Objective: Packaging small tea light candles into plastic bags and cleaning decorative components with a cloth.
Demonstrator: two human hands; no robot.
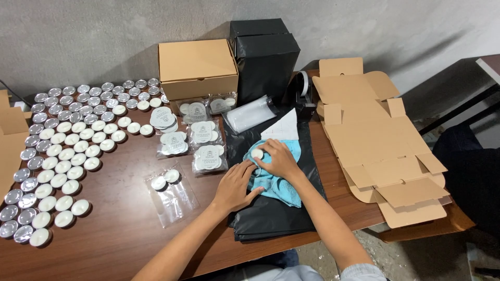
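**Candle pinched over cloth, both hands on it**

Right hand [278,158] pinching a small round candle [257,153] at fingertips, white wax face up, disc axis roughly vertical; no long axis to speak of. Held just above the near-left corner of a light blue cloth [276,182]. Left hand [235,184] flat, fingers spread, pressing the cloth's left edge; not clenched, grasping nothing.

Cloth soft, crumpled, long axis running away from the body, slightly left-leaning. Under it: glossy black plastic bags [271,218], flat stack, smooth and wrinkled at edges.

Relative to the grip:
- Just beyond: white folded paper [284,127], triangular.
- Beyond-left: clear sleeves of candles [208,156], white round labels showing.
- Left, near: clear bag [171,192] holding two candles, lying flat.
- Far left: rows of loose tealights [67,151], silver metal cups, some wax-up, some base-up.
- Beyond: closed kraft box [197,67], matte cardboard; black wrapped parcel [265,57] upright beside it; tape dispenser [304,86].
- Right: flat die-cut cardboard blanks [375,140], unfolded, stacked.

All on dark wood table [120,229].
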